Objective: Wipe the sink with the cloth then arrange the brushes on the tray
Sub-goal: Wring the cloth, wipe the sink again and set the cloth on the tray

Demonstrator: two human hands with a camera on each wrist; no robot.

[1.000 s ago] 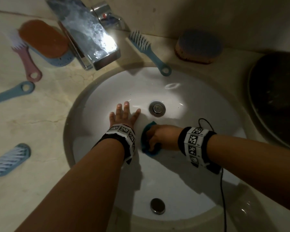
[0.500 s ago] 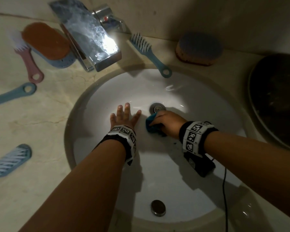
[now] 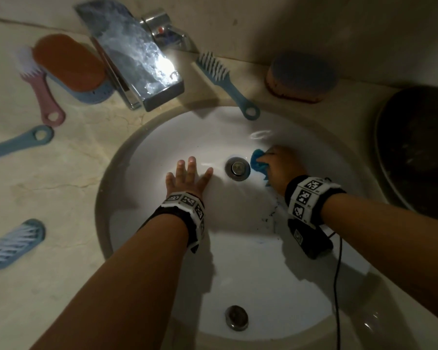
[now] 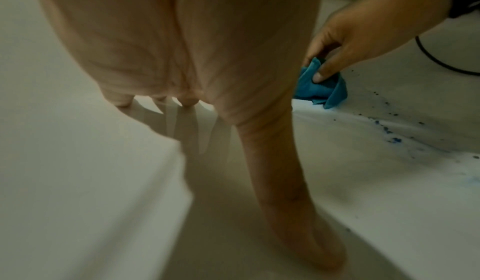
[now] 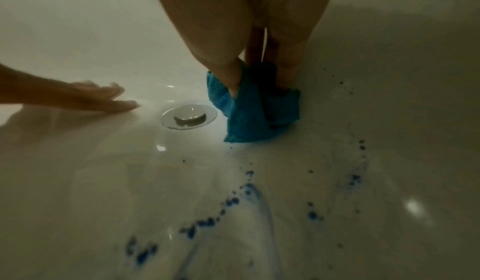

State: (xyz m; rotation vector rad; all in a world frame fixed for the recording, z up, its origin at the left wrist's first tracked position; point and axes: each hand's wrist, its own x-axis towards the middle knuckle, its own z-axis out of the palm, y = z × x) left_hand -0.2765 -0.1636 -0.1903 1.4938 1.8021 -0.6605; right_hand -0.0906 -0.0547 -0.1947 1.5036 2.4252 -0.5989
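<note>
My right hand grips a bunched blue cloth against the white sink basin, just right of the metal drain. My left hand lies flat with spread fingers on the basin left of the drain. Blue specks and smears mark the basin nearer me. Brushes lie on the counter: a blue one behind the sink, a pink one, a blue handle and a blue bristle brush at the left.
A chrome tap juts over the sink's back left. An orange-topped blue scrubber sits at far left, another oval scrubber at back right. A dark round tray lies right of the sink. A cable trails from my right wrist.
My right hand has carried the cloth from the near left of the drain, past it, to its right side. The left hand has stayed flat in place.
</note>
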